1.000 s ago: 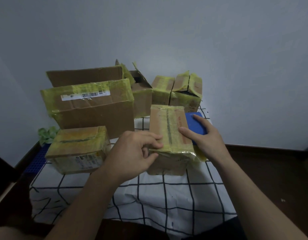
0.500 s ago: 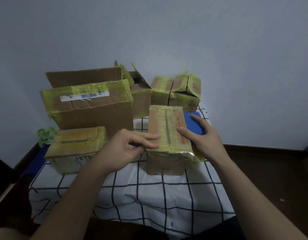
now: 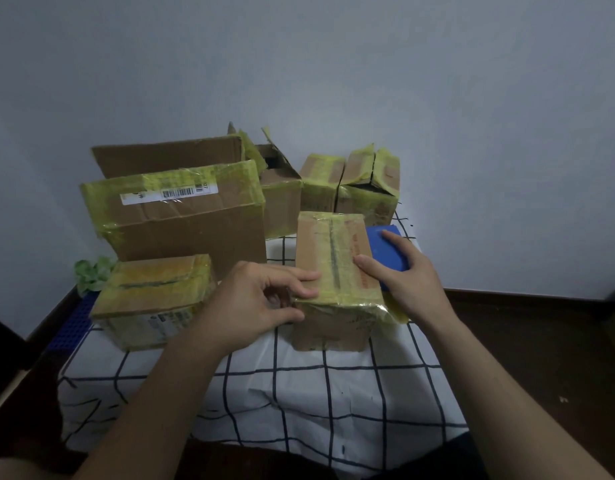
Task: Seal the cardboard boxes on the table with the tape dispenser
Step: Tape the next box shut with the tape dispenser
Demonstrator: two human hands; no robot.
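Note:
A small cardboard box point(image 3: 333, 251), wrapped in yellowish tape with a dark seam down its top, stands in the middle of the table. My left hand point(image 3: 257, 303) pinches its near left top edge, index finger on top and thumb against the side. My right hand point(image 3: 406, 275) lies at the box's right side, thumb on the top. Its straight fingers rest across a blue tape dispenser point(image 3: 382, 245) that sits tight against the box and is partly hidden by the hand.
A big taped box point(image 3: 181, 220) with a barcode label stands at the back left, with a low taped box point(image 3: 153, 299) in front of it. Open-flapped boxes point(image 3: 368, 185) line the back wall. The checked cloth point(image 3: 299, 393) hangs over the table's front edge. A green plant point(image 3: 91, 275) sits far left.
My left hand has slid a little to the left, from the box's front corner to its left top edge. The right hand and the dispenser have stayed put.

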